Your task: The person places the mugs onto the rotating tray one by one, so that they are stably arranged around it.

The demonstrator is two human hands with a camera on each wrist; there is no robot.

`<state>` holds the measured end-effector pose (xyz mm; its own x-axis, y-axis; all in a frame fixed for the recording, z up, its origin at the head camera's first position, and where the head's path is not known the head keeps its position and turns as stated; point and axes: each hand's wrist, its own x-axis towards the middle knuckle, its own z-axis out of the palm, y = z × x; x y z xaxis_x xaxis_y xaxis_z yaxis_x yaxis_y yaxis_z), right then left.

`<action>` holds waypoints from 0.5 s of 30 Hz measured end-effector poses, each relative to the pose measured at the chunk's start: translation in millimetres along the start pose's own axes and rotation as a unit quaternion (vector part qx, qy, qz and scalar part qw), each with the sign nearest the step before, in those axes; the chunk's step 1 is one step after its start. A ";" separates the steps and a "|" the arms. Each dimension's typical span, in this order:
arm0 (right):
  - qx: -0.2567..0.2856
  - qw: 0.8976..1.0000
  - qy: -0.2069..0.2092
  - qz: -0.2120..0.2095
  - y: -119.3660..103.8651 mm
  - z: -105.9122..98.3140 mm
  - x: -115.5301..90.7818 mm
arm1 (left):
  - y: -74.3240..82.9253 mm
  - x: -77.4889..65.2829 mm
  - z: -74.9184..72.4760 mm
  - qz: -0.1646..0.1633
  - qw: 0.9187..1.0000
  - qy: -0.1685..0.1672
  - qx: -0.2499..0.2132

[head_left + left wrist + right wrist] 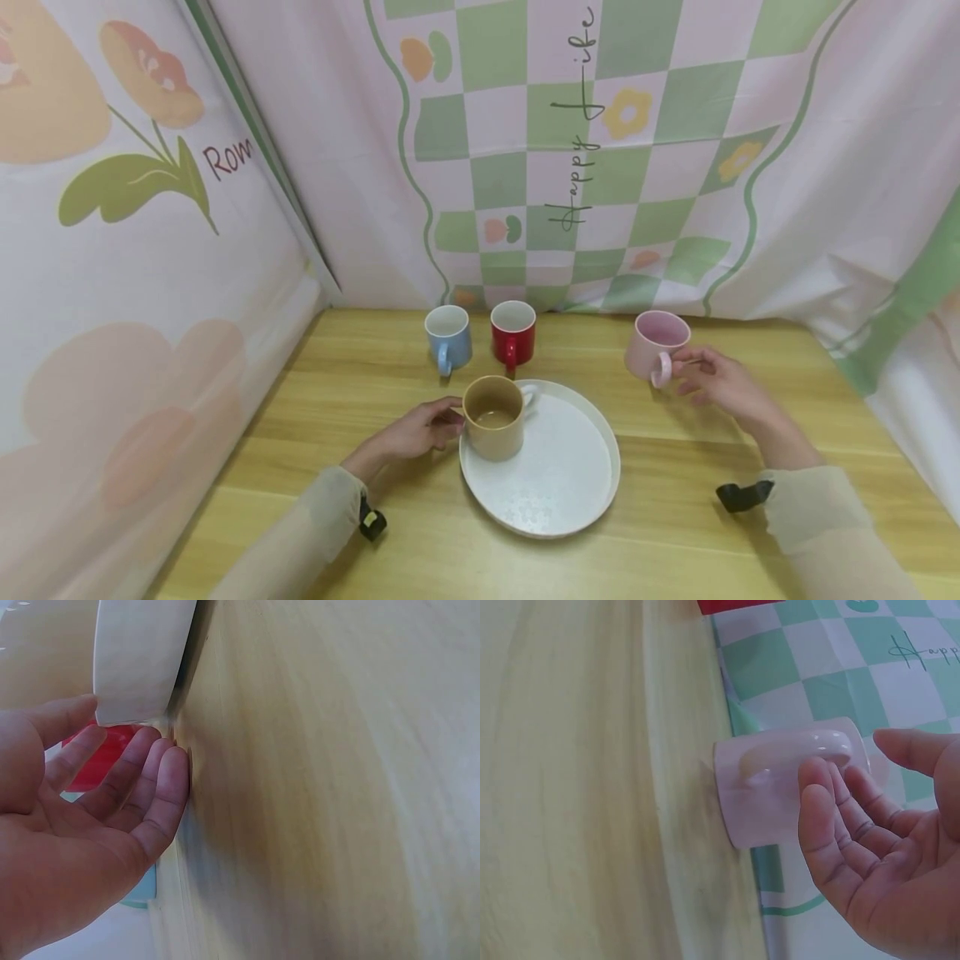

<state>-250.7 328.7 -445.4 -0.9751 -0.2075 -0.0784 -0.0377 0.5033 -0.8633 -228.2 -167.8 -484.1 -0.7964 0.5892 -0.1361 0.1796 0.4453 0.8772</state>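
A tan mug (493,421) stands upright on the left part of a round white tray (566,475), its white handle pointing back right. My left hand (420,429) is beside this mug at the tray's left rim, fingers relaxed and loosely bent; the left wrist view shows the thumb and fingertips (174,761) right by the tray's wall. At the right, a pink mug (651,350) stands on the table with its handle toward me. My right hand (716,383) is next to that handle, its thumb and loosely bent fingers (817,817) spread apart rather than closed round it.
Behind the tray stand a light blue mug (448,337) and a red mug (513,333), handles facing me. The wooden table (675,517) ends at a checked curtain (555,150) at the back, and a flowered cloth wall (150,333) borders the left.
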 end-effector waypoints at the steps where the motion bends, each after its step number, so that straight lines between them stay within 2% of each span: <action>1: -0.002 1.000 0.000 0.003 -0.1 1.2 0.6 | 0.2 -0.1 0.0 -0.001 1.000 0.000 0.000; 15: -0.009 0.999 0.017 0.039 3.0 17.3 10.9 | 2.0 -0.9 0.1 -0.006 1.000 0.000 -0.004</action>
<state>-257.7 313.5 -457.5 -0.9819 -0.1390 -0.1287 0.0356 0.5319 -0.8461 -227.0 -167.5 -482.3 -0.7988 0.5834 -0.1468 0.1656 0.4478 0.8787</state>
